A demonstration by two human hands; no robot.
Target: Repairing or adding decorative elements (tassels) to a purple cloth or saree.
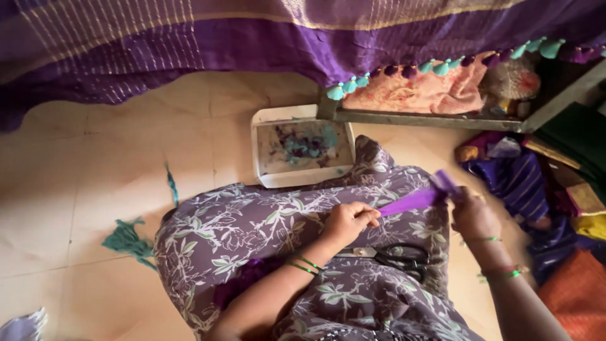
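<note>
1. We see the left hand closed in a pinch on one end of a bundle of purple threads, resting on the lap over the flowered dress.
2. The right hand grips the other end of the threads at about 3 o'clock from the left hand; it is blurred, so we cannot make out its fingers.
3. The threads run taut between the two hands, rising slightly toward the right.
4. Black-handled scissors lie on the lap at 5 o'clock from the left hand, just beside the wrist.
5. A white tray with purple and teal scraps sits on the floor at 11 o'clock from the left hand, touching the dress.
6. A purple cloth with teal and purple tassels hangs across 12 o'clock.
7. Teal thread scraps lie on the floor at 9 o'clock.
</note>
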